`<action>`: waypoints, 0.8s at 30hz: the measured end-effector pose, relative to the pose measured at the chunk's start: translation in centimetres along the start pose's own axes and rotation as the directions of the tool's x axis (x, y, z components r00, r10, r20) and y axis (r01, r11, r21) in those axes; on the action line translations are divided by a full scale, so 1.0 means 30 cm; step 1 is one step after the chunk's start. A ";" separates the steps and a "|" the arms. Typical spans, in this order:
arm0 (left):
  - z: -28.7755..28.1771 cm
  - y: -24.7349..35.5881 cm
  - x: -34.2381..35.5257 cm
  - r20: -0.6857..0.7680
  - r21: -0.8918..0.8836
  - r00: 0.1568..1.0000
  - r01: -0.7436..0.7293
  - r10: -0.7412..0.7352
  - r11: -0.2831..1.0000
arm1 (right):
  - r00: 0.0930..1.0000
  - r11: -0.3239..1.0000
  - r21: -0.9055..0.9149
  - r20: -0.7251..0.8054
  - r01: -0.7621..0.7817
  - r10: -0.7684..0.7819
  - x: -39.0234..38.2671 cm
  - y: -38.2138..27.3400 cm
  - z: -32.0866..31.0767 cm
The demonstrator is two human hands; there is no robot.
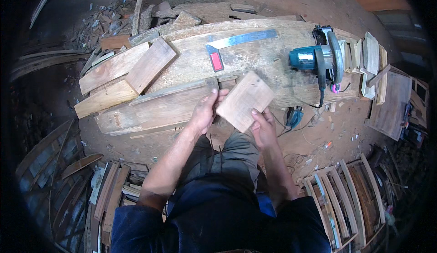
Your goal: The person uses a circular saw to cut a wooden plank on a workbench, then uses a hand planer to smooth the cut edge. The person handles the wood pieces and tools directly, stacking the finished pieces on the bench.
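A short, squarish wooden board (246, 101) is held tilted over my lap, at the near edge of the workbench. My right hand (264, 128) grips its lower right edge, thumb on top and fingers underneath. At the board's left edge is my left hand (207, 109), its fingers curled and partly hidden; the thumb points up beside a dark wood end (212, 83). Beyond the board lies a try square (241, 38) with a metal blade and a red-faced handle. A teal circular saw (318, 57) rests on the bench to the right.
Loose planks (151, 64) overlap at the bench's left, with a long board (150, 109) along its near side. Wood offcuts (371, 62) stand at the right end. A teal power tool (294, 117) and cords lie below the bench. Stacked slats (334, 203) flank me.
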State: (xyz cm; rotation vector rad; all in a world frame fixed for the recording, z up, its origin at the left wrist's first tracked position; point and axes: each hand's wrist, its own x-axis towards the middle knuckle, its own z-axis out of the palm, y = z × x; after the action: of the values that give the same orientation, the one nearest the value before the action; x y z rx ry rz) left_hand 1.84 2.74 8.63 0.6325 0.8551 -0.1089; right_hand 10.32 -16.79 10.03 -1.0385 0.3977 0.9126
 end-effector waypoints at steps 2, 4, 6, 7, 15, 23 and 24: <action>0.015 -0.006 -0.016 -0.017 -0.179 1.000 -0.017 0.014 0.984 | 0.999 0.996 -0.076 0.008 0.039 -0.038 0.001 0.049 -0.001; 0.023 -0.047 -0.013 -0.032 -0.206 0.997 -0.081 0.076 0.975 | 1.000 0.985 -0.173 0.012 0.006 -0.004 -0.012 0.091 0.000; 0.005 -0.084 0.005 -0.043 -0.111 0.992 -0.121 0.117 0.986 | 0.995 0.982 -0.188 -0.098 -0.012 -0.007 -0.025 0.105 -0.003; -0.006 -0.096 0.008 -0.050 -0.064 0.989 -0.141 0.138 0.988 | 0.988 0.980 -0.196 -0.152 -0.023 -0.007 -0.028 0.108 0.000; -0.122 -0.190 0.011 -0.180 0.550 0.866 -0.305 0.467 0.777 | 0.971 0.950 -0.277 -0.151 0.141 -0.188 0.127 0.058 -0.198; -0.205 -0.286 0.143 -0.400 0.378 0.780 -0.338 0.482 0.862 | 0.979 0.897 -0.418 -0.077 0.142 -0.191 0.308 0.144 -0.214; -0.203 -0.290 0.150 -0.395 0.394 0.773 -0.345 0.496 0.852 | 0.979 0.902 -0.402 -0.059 0.157 -0.196 0.306 0.157 -0.181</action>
State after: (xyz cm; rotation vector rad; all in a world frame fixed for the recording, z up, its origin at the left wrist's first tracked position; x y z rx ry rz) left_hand -2.17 -0.23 -1.76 1.1645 1.1685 0.3609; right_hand 12.58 -16.37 -1.40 -1.4720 0.1963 0.7952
